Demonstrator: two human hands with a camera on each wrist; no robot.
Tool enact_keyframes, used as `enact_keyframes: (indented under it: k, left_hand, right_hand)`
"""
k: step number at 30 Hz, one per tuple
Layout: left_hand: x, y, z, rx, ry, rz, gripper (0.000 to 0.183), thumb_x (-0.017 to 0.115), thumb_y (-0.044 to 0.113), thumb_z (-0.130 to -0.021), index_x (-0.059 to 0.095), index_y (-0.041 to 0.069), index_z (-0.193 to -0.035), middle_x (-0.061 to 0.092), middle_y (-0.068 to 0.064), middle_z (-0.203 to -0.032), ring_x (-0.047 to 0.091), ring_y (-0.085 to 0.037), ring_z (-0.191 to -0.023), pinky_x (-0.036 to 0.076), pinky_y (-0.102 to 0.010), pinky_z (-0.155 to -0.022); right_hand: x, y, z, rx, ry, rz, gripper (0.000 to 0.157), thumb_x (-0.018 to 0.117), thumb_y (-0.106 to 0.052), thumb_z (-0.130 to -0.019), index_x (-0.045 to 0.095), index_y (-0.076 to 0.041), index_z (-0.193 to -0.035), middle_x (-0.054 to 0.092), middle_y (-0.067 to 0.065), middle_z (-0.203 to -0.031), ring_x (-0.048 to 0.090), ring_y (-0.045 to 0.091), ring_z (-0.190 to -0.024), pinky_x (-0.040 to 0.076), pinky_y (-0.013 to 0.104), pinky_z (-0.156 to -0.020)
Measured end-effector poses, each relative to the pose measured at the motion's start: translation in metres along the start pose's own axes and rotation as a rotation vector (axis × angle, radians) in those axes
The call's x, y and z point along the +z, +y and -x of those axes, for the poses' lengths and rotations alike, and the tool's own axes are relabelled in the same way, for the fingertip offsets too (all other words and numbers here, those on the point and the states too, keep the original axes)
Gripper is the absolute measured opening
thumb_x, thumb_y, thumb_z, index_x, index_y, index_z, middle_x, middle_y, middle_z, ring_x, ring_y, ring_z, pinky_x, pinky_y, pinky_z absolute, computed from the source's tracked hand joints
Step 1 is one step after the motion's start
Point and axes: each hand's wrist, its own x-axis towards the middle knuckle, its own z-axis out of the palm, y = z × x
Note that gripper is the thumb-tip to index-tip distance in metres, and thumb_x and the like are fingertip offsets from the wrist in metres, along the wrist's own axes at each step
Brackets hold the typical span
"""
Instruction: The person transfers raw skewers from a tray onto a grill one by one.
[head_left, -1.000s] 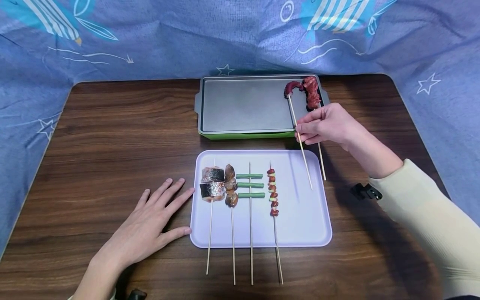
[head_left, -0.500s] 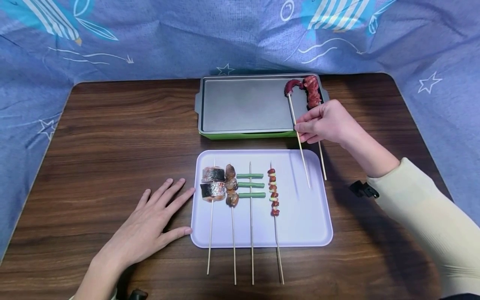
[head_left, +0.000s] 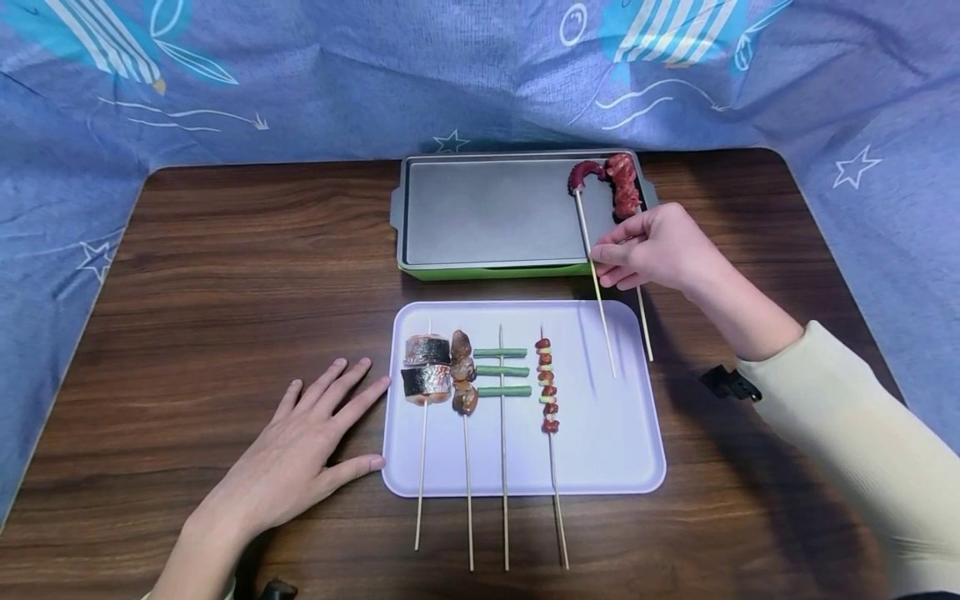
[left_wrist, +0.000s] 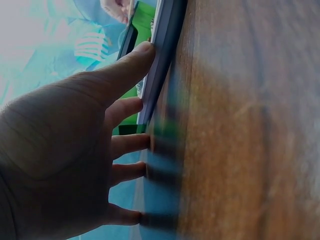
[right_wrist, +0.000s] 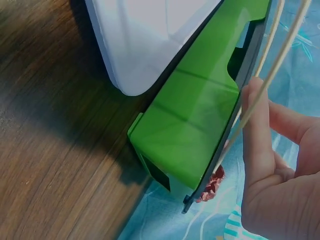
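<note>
In the head view my right hand pinches the stick of an octopus-tentacle skewer, whose dark red curled end lies over the right part of the grey griddle. Just right of it a red meat skewer lies on the griddle, its stick passing behind my hand. My left hand rests palm down with fingers spread, its thumb and a fingertip at the left edge of the lilac tray. The left wrist view shows the thumb against the tray's rim.
On the tray lie a fish skewer, a brown mushroom-like skewer, a green-stalk skewer and a thin red-and-green skewer. Their sticks overhang its front edge. The griddle sits on a green base. A blue curtain hangs behind the table.
The lower end of the tentacle skewer's stick has swung slightly left. My right hand still pinches it, and my left hand stays where it was.
</note>
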Motion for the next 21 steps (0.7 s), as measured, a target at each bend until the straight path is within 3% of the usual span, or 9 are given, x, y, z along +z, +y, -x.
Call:
enact_keyframes:
  k: [5, 11, 16, 18, 21]
  left_hand:
    - [0.002, 0.0, 0.0, 0.001, 0.007, -0.003, 0.08, 0.053, 0.065, -0.091, 0.02, 0.035, -0.157, 0.016, 0.0, -0.163, 0.011, -0.03, -0.149, 0.017, -0.07, -0.106]
    - [0.003, 0.0, 0.0, 0.005, 0.007, -0.007, 0.08, 0.053, 0.065, -0.091, 0.02, 0.035, -0.157, 0.015, 0.0, -0.163, 0.01, -0.03, -0.149, 0.017, -0.07, -0.106]
    - [0.003, -0.001, -0.001, 0.009, 0.01, -0.019, 0.081, 0.053, 0.066, -0.091, 0.02, 0.034, -0.157, 0.014, 0.0, -0.163, 0.01, -0.03, -0.149, 0.018, -0.07, -0.106]
    - [0.002, -0.001, -0.001, 0.007, 0.007, -0.019, 0.081, 0.053, 0.066, -0.091, 0.02, 0.034, -0.157, 0.014, 0.0, -0.163, 0.01, -0.03, -0.149, 0.017, -0.07, -0.106]
    - [0.001, -0.002, -0.001, 0.005, 0.002, -0.02, 0.081, 0.052, 0.066, -0.09, 0.02, 0.035, -0.157, 0.013, 0.0, -0.164, 0.009, -0.03, -0.149, 0.017, -0.07, -0.106]
  right_hand:
    - [-0.004, 0.002, 0.004, -0.009, -0.013, -0.047, 0.035, 0.07, -0.015, -0.092, 0.065, 0.013, -0.112, 0.073, 0.009, -0.077, 0.071, 0.018, -0.066, 0.058, 0.035, -0.064]
    - [-0.013, 0.008, 0.022, 0.01, -0.069, -0.196, 0.031, 0.069, -0.018, -0.093, 0.067, 0.008, -0.111, 0.074, 0.012, -0.084, 0.073, 0.021, -0.076, 0.058, 0.036, -0.069]
    - [-0.028, 0.021, 0.046, -0.01, -0.184, -0.396, 0.016, 0.062, -0.012, -0.097, 0.073, -0.002, -0.104, 0.073, 0.017, -0.091, 0.073, 0.024, -0.081, 0.058, 0.037, -0.074]
    - [-0.034, 0.032, 0.056, -0.024, -0.238, -0.468, 0.018, 0.056, -0.006, -0.099, 0.074, -0.003, -0.104, 0.073, 0.018, -0.092, 0.073, 0.024, -0.082, 0.057, 0.037, -0.074]
    - [-0.042, 0.052, 0.072, -0.03, -0.293, -0.411, 0.024, 0.051, 0.0, -0.1, 0.074, -0.005, -0.106, 0.073, 0.018, -0.093, 0.073, 0.025, -0.083, 0.057, 0.038, -0.073]
